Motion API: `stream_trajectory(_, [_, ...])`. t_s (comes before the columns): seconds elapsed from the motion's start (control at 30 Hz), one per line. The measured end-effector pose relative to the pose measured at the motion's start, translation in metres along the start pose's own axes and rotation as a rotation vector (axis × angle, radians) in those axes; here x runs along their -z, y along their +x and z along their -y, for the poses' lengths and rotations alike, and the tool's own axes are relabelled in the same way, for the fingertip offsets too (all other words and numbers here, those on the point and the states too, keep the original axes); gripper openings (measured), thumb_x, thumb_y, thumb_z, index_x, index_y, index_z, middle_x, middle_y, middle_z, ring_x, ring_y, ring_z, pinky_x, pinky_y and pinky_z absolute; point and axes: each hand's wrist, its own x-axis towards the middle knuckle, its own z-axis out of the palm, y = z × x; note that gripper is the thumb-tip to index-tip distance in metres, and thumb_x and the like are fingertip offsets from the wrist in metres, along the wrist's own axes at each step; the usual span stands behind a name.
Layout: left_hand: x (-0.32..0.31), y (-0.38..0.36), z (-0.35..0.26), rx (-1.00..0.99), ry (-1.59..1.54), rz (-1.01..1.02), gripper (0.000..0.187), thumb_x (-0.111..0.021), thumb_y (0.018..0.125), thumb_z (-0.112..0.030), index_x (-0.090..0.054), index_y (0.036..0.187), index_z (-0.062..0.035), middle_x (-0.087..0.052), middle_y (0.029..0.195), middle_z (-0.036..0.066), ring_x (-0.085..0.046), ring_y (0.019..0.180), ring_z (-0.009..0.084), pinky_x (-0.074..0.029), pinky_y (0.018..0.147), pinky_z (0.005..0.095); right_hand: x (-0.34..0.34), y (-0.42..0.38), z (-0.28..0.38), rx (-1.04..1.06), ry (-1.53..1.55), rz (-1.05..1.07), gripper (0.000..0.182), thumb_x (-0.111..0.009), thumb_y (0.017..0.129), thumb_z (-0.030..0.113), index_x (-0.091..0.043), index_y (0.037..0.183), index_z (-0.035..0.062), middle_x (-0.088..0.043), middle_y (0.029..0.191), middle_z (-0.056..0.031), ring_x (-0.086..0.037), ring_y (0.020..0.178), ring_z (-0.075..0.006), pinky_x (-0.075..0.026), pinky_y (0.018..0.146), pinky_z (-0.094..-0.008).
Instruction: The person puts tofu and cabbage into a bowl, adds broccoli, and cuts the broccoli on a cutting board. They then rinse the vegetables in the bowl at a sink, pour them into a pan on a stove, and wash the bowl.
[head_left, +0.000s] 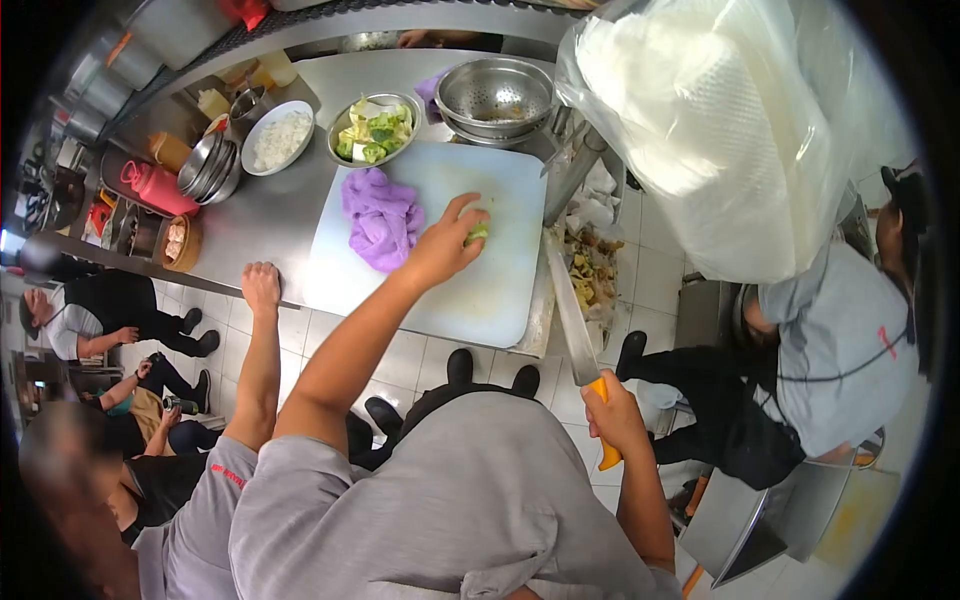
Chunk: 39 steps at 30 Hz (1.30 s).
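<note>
My left hand is over the white cutting board, its fingers curled round a small green vegetable piece. A crumpled purple cloth lies on the board beside my left wrist. Off the board's right edge, my right hand grips the orange handle of a long knife, its blade pointing up and away from me. Behind the board stands a metal bowl of broccoli and pale cut vegetables.
Metal colanders stand behind the board, a bowl of white rice to the left. Food scraps fill a container on the right. A co-worker's fist rests on the counter edge. Another person is at right; a plastic bag hangs above.
</note>
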Motion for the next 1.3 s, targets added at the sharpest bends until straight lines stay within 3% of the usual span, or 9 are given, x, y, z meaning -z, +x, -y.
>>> stream_trajectory(0.1, [-0.022, -0.028, 0.008, 0.022, 0.176, -0.052, 0.022, -0.063, 0.078, -0.011, -0.054, 0.097, -0.0066, -0.051, 0.112, 0.009, -0.060, 0.083, 0.0297, -0.050, 0.068, 0.0393, -0.003, -0.006, 0.012, 0.017, -0.088, 0.063, 0.032, -0.055, 0.086, 0.026, -0.048, 0.106, 0.0015, -0.058, 0.064, -0.0128, -0.058, 0.048, -0.0209, -0.046, 0.048, -0.0330])
stream_trajectory(0.27, [-0.027, -0.054, 0.001, 0.013, 0.113, -0.157, 0.022, -0.064, 0.077, -0.008, -0.056, 0.097, -0.0047, -0.054, 0.105, 0.009, -0.058, 0.085, 0.0297, -0.049, 0.070, 0.0378, -0.012, -0.006, 0.009, 0.144, -0.303, 0.065, 0.034, -0.053, 0.086, 0.029, -0.046, 0.106, 0.0036, -0.062, 0.073, -0.0217, -0.062, 0.066, -0.0386, -0.047, 0.062, -0.0437])
stream_trajectory(0.37, [-0.023, -0.058, 0.002, -0.085, 0.152, -0.201, 0.022, -0.063, 0.076, -0.004, -0.057, 0.097, -0.0037, -0.055, 0.099, 0.009, -0.057, 0.087, 0.0289, -0.047, 0.074, 0.0367, -0.014, -0.010, 0.016, 0.218, -0.413, 0.053, 0.033, -0.053, 0.086, 0.029, -0.044, 0.106, 0.0050, -0.062, 0.074, -0.0232, -0.060, 0.075, -0.0430, -0.047, 0.065, -0.0472])
stream_trajectory(0.77, [-0.023, -0.055, 0.008, -0.094, 0.173, -0.198, 0.014, -0.060, 0.077, 0.000, -0.056, 0.090, -0.0030, -0.055, 0.091, 0.011, -0.055, 0.087, 0.0299, -0.046, 0.075, 0.0364, -0.007, -0.014, 0.032, 0.391, -0.646, 0.011, 0.027, -0.055, 0.085, 0.026, -0.045, 0.099, 0.0052, -0.061, 0.067, -0.0190, -0.061, 0.064, -0.0405, -0.048, 0.060, -0.0481])
stream_trajectory(1.3, [-0.024, -0.053, 0.013, -0.116, 0.151, -0.227, 0.016, -0.061, 0.075, 0.001, -0.056, 0.089, -0.0040, -0.054, 0.087, 0.009, -0.054, 0.082, 0.0277, -0.046, 0.071, 0.0359, -0.012, 0.006, 0.071, 0.244, -0.741, 0.155, 0.027, -0.050, 0.090, 0.028, -0.044, 0.098, 0.0022, -0.062, 0.076, -0.0240, -0.061, 0.073, -0.0431, -0.047, 0.066, -0.0497])
